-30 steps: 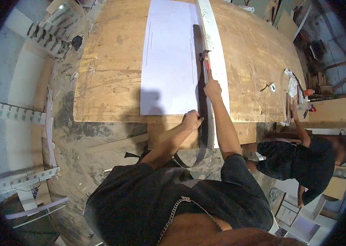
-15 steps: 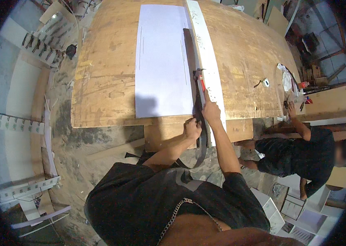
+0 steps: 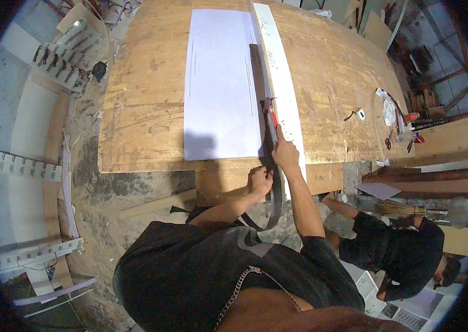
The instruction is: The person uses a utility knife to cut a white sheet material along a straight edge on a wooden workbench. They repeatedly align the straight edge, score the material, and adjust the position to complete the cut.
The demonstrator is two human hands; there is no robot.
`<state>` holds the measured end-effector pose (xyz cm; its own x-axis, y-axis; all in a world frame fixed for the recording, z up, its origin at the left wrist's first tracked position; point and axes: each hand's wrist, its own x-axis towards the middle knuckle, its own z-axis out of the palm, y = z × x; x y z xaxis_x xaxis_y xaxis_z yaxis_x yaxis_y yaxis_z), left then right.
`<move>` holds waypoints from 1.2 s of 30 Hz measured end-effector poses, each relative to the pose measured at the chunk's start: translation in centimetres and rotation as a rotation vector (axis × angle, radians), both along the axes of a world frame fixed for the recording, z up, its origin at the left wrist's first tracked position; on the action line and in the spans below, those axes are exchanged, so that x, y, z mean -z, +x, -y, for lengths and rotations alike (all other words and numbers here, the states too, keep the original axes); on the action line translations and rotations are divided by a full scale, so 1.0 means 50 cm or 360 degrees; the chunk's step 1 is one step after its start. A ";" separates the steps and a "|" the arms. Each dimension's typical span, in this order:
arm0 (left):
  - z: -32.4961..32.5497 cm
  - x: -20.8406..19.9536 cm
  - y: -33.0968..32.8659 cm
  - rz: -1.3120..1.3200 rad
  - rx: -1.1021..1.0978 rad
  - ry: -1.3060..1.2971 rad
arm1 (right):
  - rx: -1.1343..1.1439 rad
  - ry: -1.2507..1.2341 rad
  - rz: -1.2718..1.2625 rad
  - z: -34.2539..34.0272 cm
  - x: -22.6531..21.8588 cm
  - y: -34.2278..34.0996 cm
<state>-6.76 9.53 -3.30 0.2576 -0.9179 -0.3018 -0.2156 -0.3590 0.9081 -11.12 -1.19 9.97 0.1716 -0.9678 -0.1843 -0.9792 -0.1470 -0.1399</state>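
Observation:
A long narrow white board [image 3: 285, 83] lies over the right edge of a pale lavender panel [image 3: 220, 83] on the wooden table. Beside the board's left edge runs a dark flexible strip [image 3: 276, 206], which hangs off the near table edge in a loop. My right hand [image 3: 286, 154] is closed around a slim red tool [image 3: 274, 118], index finger stretched along it, at the board's left edge. The tool's exact kind is unclear. Nearer to me, my left hand [image 3: 260, 181] pinches the dark strip just past the table edge.
On the table's right lie a tape measure [image 3: 360, 114], scissors [image 3: 388, 144] and a crumpled white bag [image 3: 389, 113]. A co-worker in black [image 3: 394, 243] bends down at the right. Wood offcuts [image 3: 159, 203] lie on the floor under the near edge.
My right hand and the red tool have slid slightly toward me along the board; my left hand has also come a little nearer. The co-worker has left the table edge and bent lower.

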 end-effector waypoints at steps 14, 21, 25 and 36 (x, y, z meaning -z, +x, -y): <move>0.023 0.034 0.002 0.0060 -0.0058 -0.0066 | 0.0009 -0.0045 0.0003 0.021 -0.005 0.033; 0.013 0.044 -0.004 0.0019 -0.0114 -0.0241 | 0.0033 -0.0060 -0.0040 0.049 0.007 0.031; 0.015 0.031 0.019 -0.0259 0.0088 0.0152 | 0.0054 0.0014 -0.0049 0.047 0.000 0.037; 0.024 0.072 0.035 -0.0078 0.0383 -0.0079 | 0.0127 -0.0024 0.0114 0.074 0.038 0.069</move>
<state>-5.03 8.34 -6.88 0.0158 -0.9650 -0.2618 -0.2448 -0.2576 0.9347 -7.68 -4.91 8.09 0.1059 -0.9815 -0.1594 -0.9754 -0.0714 -0.2084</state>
